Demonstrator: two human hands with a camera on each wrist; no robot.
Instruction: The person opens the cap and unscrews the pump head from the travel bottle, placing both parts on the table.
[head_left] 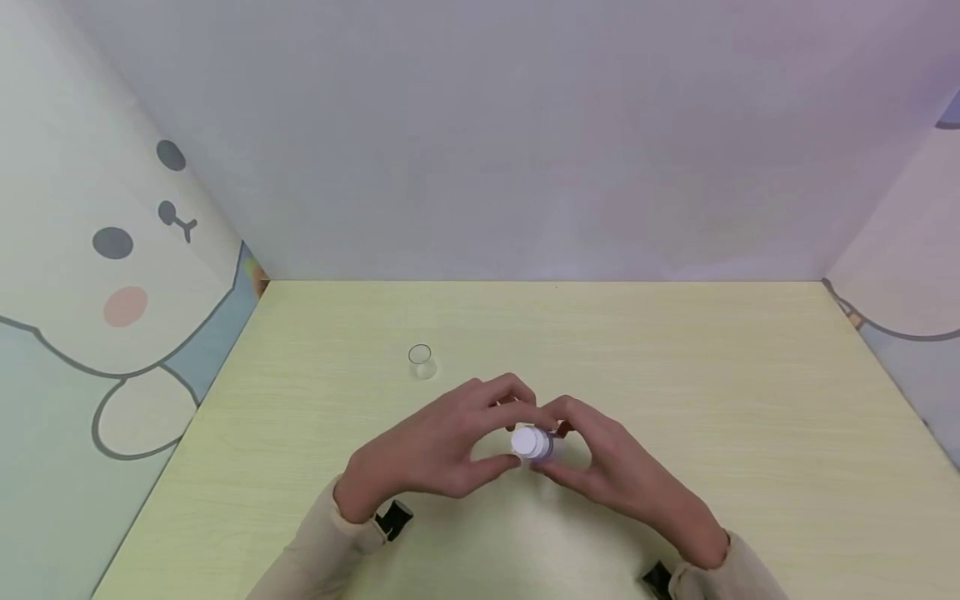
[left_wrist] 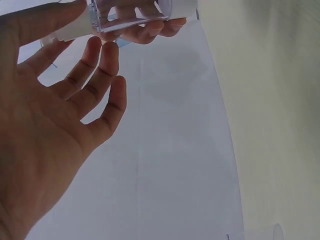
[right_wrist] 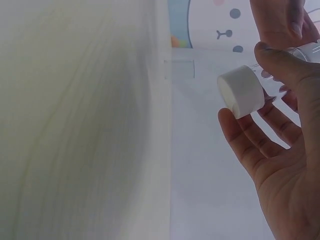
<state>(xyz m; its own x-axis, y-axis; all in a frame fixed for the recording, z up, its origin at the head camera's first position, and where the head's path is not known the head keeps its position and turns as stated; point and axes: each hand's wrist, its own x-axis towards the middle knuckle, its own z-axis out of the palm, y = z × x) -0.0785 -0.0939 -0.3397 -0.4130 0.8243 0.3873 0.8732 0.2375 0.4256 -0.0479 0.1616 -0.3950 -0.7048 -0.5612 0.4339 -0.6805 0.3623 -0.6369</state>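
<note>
Bottle [head_left: 536,443] held over the bench [head_left: 675,358] looks light, stiff and slippery, so best taken round its clear middle, where the right grip [head_left: 618,462] clasps it while the left grip [head_left: 450,437] pinches its white cap [left_wrist: 74,30].

I get soft, even light over the table [head_left: 712,358], a faint shadow beside the right hand [head_left: 615,458] and a purple tint on the wall [head_left: 525,150] beyond it. My left-wrist feed leaves the left hand [left_wrist: 55,130] dim against paler wall; my right-wrist feed blurs the table.
</note>
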